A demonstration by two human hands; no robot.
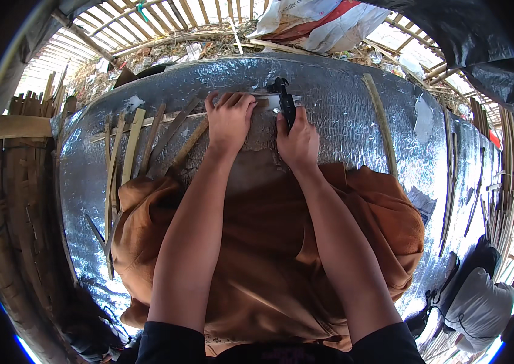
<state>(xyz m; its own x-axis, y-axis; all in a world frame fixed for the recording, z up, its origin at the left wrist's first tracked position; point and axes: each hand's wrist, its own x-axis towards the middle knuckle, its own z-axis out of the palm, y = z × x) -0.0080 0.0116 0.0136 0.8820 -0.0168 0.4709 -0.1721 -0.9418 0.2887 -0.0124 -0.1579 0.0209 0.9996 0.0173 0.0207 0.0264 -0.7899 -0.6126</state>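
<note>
My left hand (231, 121) is closed, fingers curled around a bamboo strip (181, 116) that runs out to the left across the silver foil mat (336, 121). The strip's short end shows just right of the knuckles. Close beside it, my right hand (298, 138) grips a black-handled tool (287, 109) with a blocky, knobbed head. A thin pale piece lies beside the tool's head, near the strip's end; glare hides how they meet. Brown cloth (257, 242) covers my lap beneath both forearms.
Several loose bamboo strips (132, 145) lie on the mat to the left, and a longer strip (380, 124) lies to the right. Bamboo poles (8, 200) are stacked at far left. A white sack (330, 27) sits at the back. A grey bundle (478, 306) rests at lower right.
</note>
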